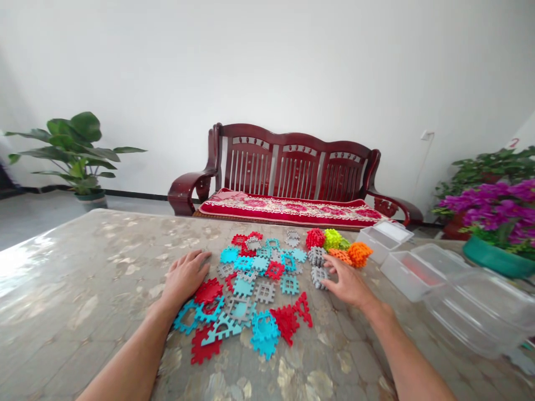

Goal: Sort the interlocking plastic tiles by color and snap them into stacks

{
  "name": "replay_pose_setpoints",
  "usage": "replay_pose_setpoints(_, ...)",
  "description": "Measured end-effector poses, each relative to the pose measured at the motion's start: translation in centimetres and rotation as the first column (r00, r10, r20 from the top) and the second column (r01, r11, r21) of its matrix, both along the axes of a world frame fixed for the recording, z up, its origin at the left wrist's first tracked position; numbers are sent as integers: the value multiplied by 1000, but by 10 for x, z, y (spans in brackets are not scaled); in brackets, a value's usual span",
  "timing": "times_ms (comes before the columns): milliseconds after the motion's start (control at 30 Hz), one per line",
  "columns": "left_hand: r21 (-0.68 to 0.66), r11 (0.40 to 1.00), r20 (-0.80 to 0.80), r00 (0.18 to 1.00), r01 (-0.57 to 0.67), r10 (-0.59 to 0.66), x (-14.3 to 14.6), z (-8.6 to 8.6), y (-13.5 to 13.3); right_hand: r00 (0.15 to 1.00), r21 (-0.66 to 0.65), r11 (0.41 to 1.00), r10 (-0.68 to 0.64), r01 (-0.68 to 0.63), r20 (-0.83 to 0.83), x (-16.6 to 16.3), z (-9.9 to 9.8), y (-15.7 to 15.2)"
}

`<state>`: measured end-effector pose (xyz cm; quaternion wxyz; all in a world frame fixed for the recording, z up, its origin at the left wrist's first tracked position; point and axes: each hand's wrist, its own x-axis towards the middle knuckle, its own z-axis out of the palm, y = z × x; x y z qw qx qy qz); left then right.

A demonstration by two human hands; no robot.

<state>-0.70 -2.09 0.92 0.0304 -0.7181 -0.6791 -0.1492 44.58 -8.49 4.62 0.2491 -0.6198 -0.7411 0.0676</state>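
Several flat interlocking plastic tiles [254, 284] in red, teal and grey lie spread on the marbled table [96, 289]. Behind them sit assembled cubes: red [315, 238], yellow-green [333, 239], orange [359, 253] and grey [316, 256]. My left hand [186, 277] rests palm down, fingers spread, at the left edge of the pile beside a red tile [208, 291]. My right hand [345, 282] reaches in from the right, its fingers curled on a grey cube [320, 277].
Clear plastic boxes [418, 270] and a loose lid [485, 309] stand at the right of the table. A teal pot of purple flowers [497, 223] is at the far right. Behind the table are a red wooden bench [292, 178] and a leafy plant [77, 153].
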Motion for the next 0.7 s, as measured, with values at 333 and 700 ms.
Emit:
replay_pose_setpoints(333, -25, 1000, 23, 1000, 4, -3, 1, 3, -1, 994, 164, 985, 33, -50, 103, -29, 13, -11)
replay_pose_setpoints(700, -22, 1000, 59, 998, -10, 11, 5, 8, -6, 893, 182, 882, 396, -435, 215, -162, 10, 5)
